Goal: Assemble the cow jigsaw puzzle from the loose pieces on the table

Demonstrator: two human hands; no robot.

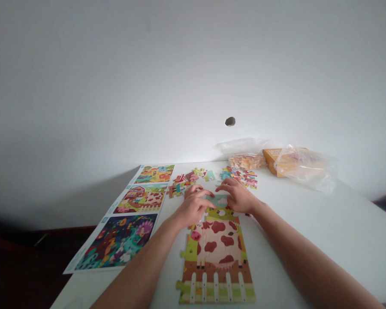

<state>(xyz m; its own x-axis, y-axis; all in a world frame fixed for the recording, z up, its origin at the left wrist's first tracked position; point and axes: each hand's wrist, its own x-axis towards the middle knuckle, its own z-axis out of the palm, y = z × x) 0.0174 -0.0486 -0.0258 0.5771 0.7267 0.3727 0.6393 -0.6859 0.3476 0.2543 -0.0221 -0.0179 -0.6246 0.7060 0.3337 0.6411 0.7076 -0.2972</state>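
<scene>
Stretches left arm [140, 268] and right arm [309, 257] forward, both bare, slanting inward from below. Holds left grip [196, 206] palm down, with fingers [206, 193] loosely bent, spread apart and pointing inward. Turns right grip [239, 195] inward too, with fingers arched and thumb [230, 201] set apart from them. Faces both grips toward each other, close but not touching.

place: likely a home room | signs: children's jigsaw [223, 242], picture sheet [140, 198], white table [324, 214], plain wall [116, 86]
</scene>
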